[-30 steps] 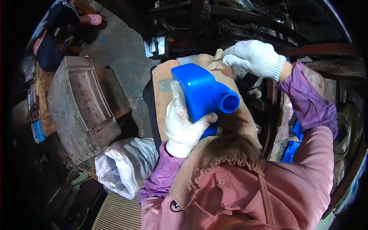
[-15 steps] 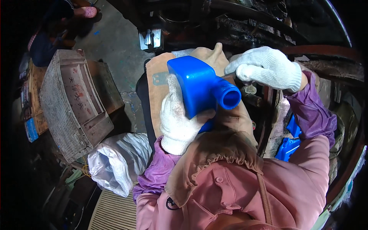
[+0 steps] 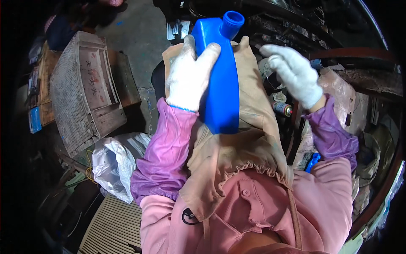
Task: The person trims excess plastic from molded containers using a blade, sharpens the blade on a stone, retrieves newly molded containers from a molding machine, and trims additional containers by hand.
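Note:
My left hand (image 3: 188, 78), in a white knit glove, grips a blue plastic bottle (image 3: 224, 91) by its side. Thumb and fingers press on its upper part. The bottle stands tilted over my lap, its open round neck (image 3: 234, 19) at the far end, pointing away from me. To the right, my right hand (image 3: 294, 76), also gloved, is raised apart from the bottle with its fingers stretched out and slightly curved. Nothing shows in it, though its palm side is partly hidden. Beneath the bottle lies a tan apron (image 3: 256, 101) across my lap.
On the left stands a worn grey crate-like box (image 3: 95, 80), near a white woven sack (image 3: 120, 169). A spray can (image 3: 282, 109) lies by my right knee. Dark machinery (image 3: 275, 25) fills the far side. A blue plastic piece (image 3: 313, 162) sits below my right forearm.
My left hand has moved the bottle away from me and turned it, so its neck now points away. My right hand has opened its fingers and come off the bottle's side.

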{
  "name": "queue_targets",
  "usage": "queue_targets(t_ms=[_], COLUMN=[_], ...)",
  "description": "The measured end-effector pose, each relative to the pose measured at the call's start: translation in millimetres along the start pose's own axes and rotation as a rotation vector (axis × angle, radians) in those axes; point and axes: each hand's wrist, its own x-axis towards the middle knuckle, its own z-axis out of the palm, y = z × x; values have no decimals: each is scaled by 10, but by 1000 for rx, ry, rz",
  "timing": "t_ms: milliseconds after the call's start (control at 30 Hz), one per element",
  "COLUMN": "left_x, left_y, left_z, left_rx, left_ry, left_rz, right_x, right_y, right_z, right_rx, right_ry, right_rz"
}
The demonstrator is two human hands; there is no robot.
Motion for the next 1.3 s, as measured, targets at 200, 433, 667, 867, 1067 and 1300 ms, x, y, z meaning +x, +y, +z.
queue_targets(t_ms=[200,433,667,867,1067,1300], left_x=[30,20,15,53,32,120], left_y=[-23,-59,-92,-107,-155,-332], left_z=[-14,92,120,158,142,138], left_rx=[182,305,333,313,559,725], left_ry=[39,133,145,123,212,205], left_rz=[33,226,229,67,491,611], right_x=[-455,-947,-878,-532,-317,-585], right_y=[-70,-209,-229,-180,-114,-259], right_z=[358,469,442,434,405,387], right_rx=[-293,-422,-400,-523,-540,-418], right_ry=[-202,-309,-421,-520,-247,-587], right_rz=[-7,-51,38,29,-59,39])
